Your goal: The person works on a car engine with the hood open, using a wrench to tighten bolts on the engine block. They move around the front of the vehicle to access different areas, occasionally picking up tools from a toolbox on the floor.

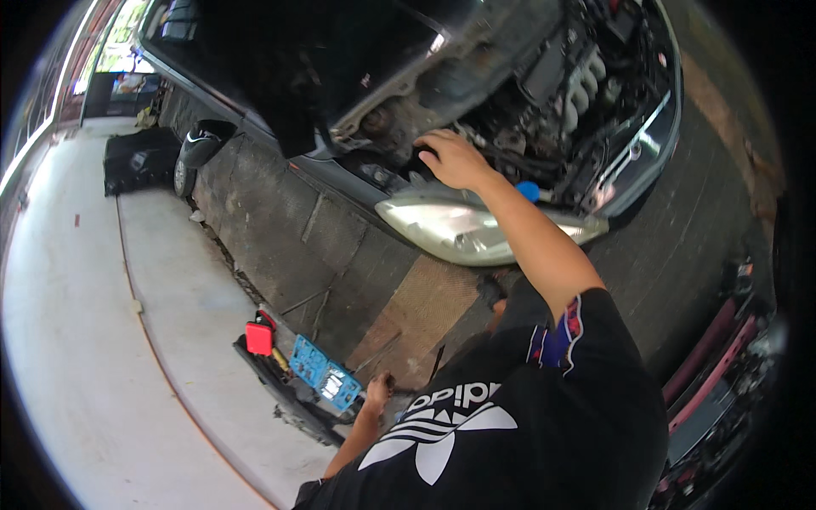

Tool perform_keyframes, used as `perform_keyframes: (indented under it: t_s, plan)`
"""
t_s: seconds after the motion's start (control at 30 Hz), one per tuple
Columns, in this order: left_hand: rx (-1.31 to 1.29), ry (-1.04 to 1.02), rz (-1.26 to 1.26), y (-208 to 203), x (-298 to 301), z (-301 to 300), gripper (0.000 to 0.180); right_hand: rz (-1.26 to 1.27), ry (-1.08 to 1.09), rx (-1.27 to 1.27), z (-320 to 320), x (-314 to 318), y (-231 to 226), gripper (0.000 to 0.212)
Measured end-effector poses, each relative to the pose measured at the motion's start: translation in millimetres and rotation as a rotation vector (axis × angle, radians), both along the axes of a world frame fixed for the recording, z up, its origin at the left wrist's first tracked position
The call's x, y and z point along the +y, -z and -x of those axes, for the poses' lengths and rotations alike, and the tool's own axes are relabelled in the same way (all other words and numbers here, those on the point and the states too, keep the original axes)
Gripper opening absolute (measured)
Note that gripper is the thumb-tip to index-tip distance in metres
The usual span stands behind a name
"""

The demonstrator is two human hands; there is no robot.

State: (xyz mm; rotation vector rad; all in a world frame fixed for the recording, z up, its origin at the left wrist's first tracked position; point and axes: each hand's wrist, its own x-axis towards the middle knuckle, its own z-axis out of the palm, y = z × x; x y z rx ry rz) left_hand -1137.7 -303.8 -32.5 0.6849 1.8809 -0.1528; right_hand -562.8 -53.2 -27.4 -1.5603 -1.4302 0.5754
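My right hand (452,159) reaches into the front corner of the car's engine bay, just behind the cloudy headlight (463,231). Its fingers curl over a dark part there, too shadowed to name. A blue cap (528,190) shows beside my right forearm, among the engine parts. Low on my left side, my left hand (380,389) is closed with its fingers curled; what it holds, if anything, is too small to make out. Close to it lies an opened blue tool case (325,374) with metal pieces in it.
A red case (259,338) sits beyond the blue one, along a dark car trim piece (293,399). The raised hood (280,76) hangs over the far side. A black bin-like object (140,161) stands near the side mirror (206,140). Red and dark parts (710,365) line the right.
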Motion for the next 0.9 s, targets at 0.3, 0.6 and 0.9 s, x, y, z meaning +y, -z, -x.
perform_keyframes:
  t_s: [0.3, 0.6, 0.9]
  plan:
    - [-0.011, 0.011, -0.140, 11, -124, -71, 0.058, 0.360, -0.143, -0.525, 0, 179, 49, 0.049]
    - [0.100, 0.329, -0.020, 0, -296, -118, 0.031, 0.605, -0.201, -0.777, -12, 254, 103, 0.058]
    - [0.060, -0.093, -0.133, -5, -292, -163, 0.031, 0.662, -0.148, -0.691, -13, 276, 88, 0.059]
